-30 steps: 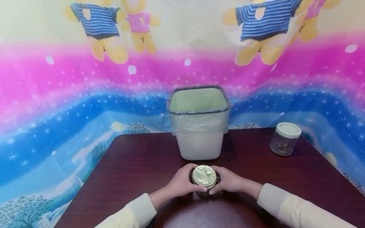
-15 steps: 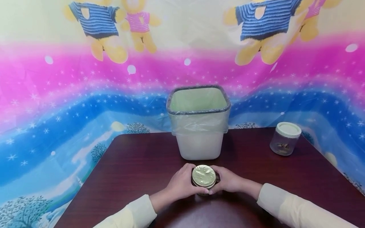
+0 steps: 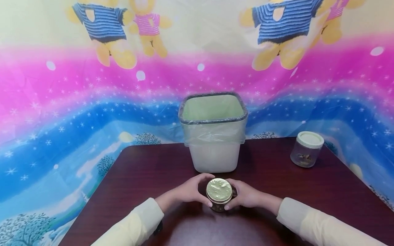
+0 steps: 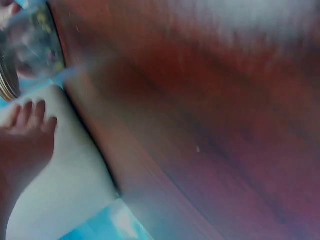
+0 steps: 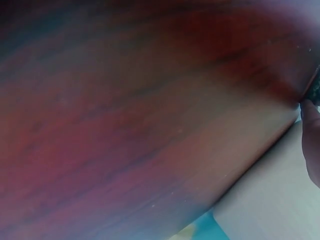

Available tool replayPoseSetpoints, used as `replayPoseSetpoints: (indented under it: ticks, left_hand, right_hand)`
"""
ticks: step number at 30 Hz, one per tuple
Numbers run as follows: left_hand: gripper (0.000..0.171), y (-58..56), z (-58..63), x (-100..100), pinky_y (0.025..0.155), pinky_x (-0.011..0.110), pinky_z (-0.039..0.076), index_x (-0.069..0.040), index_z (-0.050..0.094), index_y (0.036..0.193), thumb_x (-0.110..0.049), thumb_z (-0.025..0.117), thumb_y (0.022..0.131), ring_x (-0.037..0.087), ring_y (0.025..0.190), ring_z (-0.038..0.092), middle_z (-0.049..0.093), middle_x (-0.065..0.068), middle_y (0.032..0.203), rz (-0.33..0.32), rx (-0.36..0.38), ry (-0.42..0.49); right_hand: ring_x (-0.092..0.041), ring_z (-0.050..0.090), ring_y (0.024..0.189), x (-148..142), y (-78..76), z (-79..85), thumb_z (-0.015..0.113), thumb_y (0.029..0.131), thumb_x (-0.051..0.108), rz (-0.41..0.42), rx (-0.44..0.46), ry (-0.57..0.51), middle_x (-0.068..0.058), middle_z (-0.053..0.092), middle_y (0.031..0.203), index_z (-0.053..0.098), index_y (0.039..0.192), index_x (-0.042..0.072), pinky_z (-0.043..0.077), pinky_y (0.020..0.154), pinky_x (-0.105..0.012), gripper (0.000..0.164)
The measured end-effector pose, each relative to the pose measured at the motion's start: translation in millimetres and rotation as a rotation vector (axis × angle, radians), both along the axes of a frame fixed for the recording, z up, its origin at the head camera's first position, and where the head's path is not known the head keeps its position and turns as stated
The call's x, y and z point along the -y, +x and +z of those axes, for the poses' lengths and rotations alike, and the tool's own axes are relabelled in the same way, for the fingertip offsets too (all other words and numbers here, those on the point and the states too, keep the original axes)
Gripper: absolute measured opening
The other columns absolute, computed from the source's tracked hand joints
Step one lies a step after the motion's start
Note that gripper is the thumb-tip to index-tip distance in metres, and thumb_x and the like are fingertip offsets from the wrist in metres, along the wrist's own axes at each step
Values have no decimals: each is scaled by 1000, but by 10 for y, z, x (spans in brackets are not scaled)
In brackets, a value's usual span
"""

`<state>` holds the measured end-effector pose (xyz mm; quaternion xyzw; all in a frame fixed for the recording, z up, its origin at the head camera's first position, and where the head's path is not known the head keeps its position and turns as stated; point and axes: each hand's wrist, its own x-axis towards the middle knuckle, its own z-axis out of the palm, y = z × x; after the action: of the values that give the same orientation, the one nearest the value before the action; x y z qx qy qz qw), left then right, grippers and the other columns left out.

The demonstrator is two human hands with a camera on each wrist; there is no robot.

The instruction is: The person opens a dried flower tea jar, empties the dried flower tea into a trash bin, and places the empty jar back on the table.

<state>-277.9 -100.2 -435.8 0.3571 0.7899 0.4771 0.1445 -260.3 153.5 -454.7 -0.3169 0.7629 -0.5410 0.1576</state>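
A small clear jar (image 3: 219, 190) with a crinkled gold top stands on the table in front of the bin. My right hand (image 3: 246, 194) holds its right side, thumb at the front. On the other side my left hand (image 3: 191, 190) is spread around the jar with a gap between, thumb and fingers apart. The left wrist view shows that gap too: the left hand (image 4: 27, 132) is clear of the jar (image 4: 35, 45), which has yellowish bits inside. At the edge of the right wrist view, only part of the right hand (image 5: 311, 140) shows against the jar's dark side.
A pale bin (image 3: 215, 157) with a dark rim and a clear liner stands behind the jar. At the back right of the dark red table (image 3: 147, 171) is a white-lidded jar (image 3: 307, 150) with brown pieces in its bottom. A printed cloth (image 3: 61, 102) hangs behind.
My left hand has come off the jar and shifted left, its thumb now apart from the right thumb. The right hand stays on the jar, which is nearly in place.
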Motion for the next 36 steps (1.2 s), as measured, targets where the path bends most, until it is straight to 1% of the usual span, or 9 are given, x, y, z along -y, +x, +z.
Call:
replayPoseSetpoints:
  ticks: [2,5,9,13,17,21,25,31,36]
  left_hand:
    - [83,-61,-10,1,104,32,37,0,45,137,1,87,67,16,120,51,58,8,129,-96,48,61]
    - [82,-129,-22,-12,104,31,38,0,46,138,9,85,66,16,118,53,58,10,128,-192,88,104]
    - [80,-172,-36,-25,103,30,38,-4,49,138,9,84,67,13,116,54,60,4,126,-225,105,101]
    - [78,-183,-46,-36,103,30,39,-6,51,136,7,85,67,11,114,55,62,-3,122,-205,94,74]
    - [78,-161,-48,-54,101,29,40,-7,53,135,6,86,66,10,113,56,62,-6,120,-160,91,58]
    - [76,-99,-54,-73,99,28,41,-7,53,134,3,87,66,10,111,57,63,-5,119,-95,89,57]
    - [75,4,-54,-87,97,26,41,-9,55,131,-6,90,65,9,108,57,63,-6,116,17,48,26]
    - [77,174,-53,-128,96,28,41,-18,57,127,-29,94,60,7,107,55,62,-13,113,217,-52,-79]
    - [79,285,-64,-186,94,32,44,-15,59,125,-38,94,58,9,105,57,63,-10,112,339,-142,-110]
  right_hand:
    - [-16,58,111,0,-6,-1,87,68,6,7,-6,2,-9,62,119,47,130,-7,46,93,-26,76]
    - [-15,59,111,7,-7,7,87,68,6,9,-3,2,-8,62,119,47,130,-6,46,93,-26,75]
    - [-16,58,112,21,2,18,87,68,3,20,12,-13,-10,61,120,47,131,-7,46,94,-26,76]
    - [-18,58,112,31,19,42,86,68,2,13,19,-8,-11,61,119,46,131,-8,46,93,-25,76]
    - [-19,59,111,28,29,63,86,68,0,1,22,3,-12,61,119,45,132,-8,47,92,-25,76]
    - [-20,59,110,22,32,76,87,67,2,-11,7,26,-11,61,119,46,132,-8,47,91,-25,77]
    - [-19,58,110,20,28,81,88,66,6,-28,-26,71,-8,62,118,47,132,-5,46,92,-25,78]
    - [-17,58,109,16,21,77,89,66,10,-39,-56,106,-4,63,117,49,131,-3,45,92,-24,77]
    - [-18,58,110,17,28,92,89,66,9,-32,-60,91,-5,63,118,49,130,-4,45,93,-24,77]
